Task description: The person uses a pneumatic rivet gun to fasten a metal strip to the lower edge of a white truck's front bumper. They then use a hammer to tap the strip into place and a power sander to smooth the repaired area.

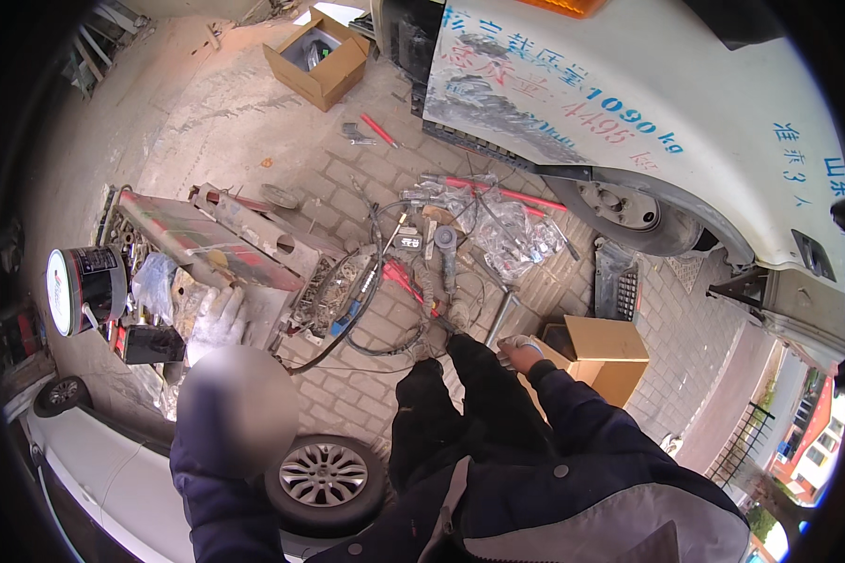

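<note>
My left hand, in a pale work glove, reaches over the open metal toolbox on the left. Its fingers look stretched out, beside a crumpled clear plastic bag. A blurred patch covers the wrist. My right hand is near my knee, by an open cardboard box. Its fingers are curled, and what they hold, if anything, is hidden. Just left of it is a grey metal bar; I cannot tell whether they touch. A round-headed power tool stands on the paving near my feet.
A black bucket with a white lid lies beside the toolbox. Cables, a red tool and plastic-wrapped parts cover the middle ground. A white truck's wheel is at right; a loose wheel lies beside my legs.
</note>
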{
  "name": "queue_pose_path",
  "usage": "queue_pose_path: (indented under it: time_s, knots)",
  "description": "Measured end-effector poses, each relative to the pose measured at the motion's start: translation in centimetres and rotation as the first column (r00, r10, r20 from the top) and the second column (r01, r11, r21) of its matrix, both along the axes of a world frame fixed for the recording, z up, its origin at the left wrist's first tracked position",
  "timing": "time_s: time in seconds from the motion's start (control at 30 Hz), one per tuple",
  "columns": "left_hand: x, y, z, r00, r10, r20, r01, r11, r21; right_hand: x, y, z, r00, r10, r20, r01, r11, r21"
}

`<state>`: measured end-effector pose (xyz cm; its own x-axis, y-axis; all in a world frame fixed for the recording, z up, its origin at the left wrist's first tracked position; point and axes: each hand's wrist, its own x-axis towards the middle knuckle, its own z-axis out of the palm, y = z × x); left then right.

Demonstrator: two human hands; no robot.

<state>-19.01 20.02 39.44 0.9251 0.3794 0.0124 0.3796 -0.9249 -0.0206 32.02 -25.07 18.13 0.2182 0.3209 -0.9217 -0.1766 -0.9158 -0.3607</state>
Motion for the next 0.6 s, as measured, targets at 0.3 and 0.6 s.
queue_pose_path:
  time_s: [0.3,0.6]
  knots:
    - [-2.3,0.4,-0.4,0.987,0.027,-0.156,-0.017,0.998,0.068,2.1,-6.4,0.0,0.987,-0.158,0.008,0.158,0.983,-0.091]
    - [9.1,-7.8,3.6,0.950,0.311,0.014,-0.309,0.937,0.165,0.9,-6.3,4.7,0.943,-0.332,-0.019,0.331,0.932,0.150]
